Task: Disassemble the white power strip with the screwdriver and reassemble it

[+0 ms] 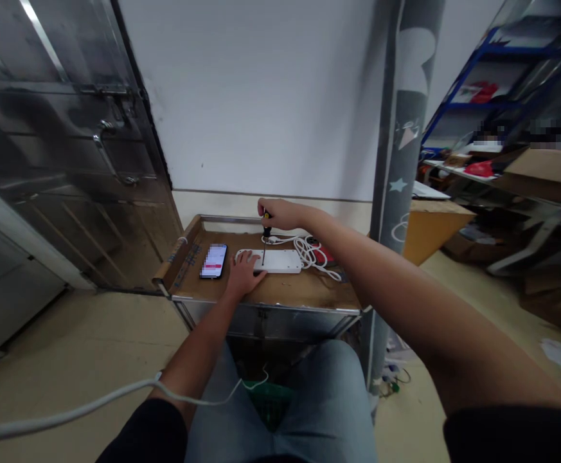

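From the head camera, the right hand (280, 214) closes around the dark handle of a screwdriver (267, 222) and holds it upright, its thin shaft coming down to the top of a white power strip (280, 260). The tip appears to touch the strip's casing, near the middle of its upper face. The left hand (244, 274) lies spread, fingers pressing on the strip's left end. The strip sits on a wooden-topped metal cart (265, 307), with its white cord (309, 252) looped loosely just beyond its right end, beside a small red item (323, 255). A phone (213, 260) lies left of the left hand, its screen blurred. A thicker white cable (68, 402) crosses the person's lap. A steel door (58, 128) stands at left, and a cardboard box (434, 225) and blue shelving (477, 83) stand at right.
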Demonstrator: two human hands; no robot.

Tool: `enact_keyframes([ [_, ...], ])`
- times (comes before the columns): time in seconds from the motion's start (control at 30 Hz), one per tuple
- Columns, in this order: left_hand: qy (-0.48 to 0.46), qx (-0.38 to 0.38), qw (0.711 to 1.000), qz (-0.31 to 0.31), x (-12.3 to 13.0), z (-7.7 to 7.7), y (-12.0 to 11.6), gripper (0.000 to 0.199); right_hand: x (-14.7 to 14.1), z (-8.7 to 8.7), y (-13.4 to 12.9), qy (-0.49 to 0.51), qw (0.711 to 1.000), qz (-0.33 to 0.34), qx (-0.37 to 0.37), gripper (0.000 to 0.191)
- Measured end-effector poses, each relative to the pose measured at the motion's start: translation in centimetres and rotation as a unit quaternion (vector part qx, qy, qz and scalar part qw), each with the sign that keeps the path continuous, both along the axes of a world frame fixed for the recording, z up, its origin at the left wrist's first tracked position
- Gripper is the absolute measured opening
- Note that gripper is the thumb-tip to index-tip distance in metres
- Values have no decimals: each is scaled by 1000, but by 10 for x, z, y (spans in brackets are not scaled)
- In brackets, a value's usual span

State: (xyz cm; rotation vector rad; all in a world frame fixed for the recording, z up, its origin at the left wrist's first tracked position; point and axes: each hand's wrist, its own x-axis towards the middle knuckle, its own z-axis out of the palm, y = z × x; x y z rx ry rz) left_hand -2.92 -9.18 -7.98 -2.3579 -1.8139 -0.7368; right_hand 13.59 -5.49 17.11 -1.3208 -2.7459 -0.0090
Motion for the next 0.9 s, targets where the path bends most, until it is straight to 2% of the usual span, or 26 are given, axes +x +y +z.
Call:
enact_keyframes([
  [0.17, 1, 1, 1000, -2, 0, 0, 0, 52, 2, -7, -8, 21, 997, -53, 47, 48],
  [0.43, -4, -4, 1000, -3, 0, 2, -1, 52, 4, 2, 1, 2, 999, -30, -21, 38],
  [0.63, -4, -6, 1000, 3, 1, 3, -2, 53, 5, -6, -8, 11, 998, -53, 32, 44],
  [0.8, 0, -6, 1000, 3, 1, 2, -2, 52, 8, -2, -4, 4, 1000, -5, -24, 38],
  [0.9, 0, -7, 1000, 3, 1, 2, -3, 51, 8, 1, -2, 3, 999, -19, -27, 34],
])
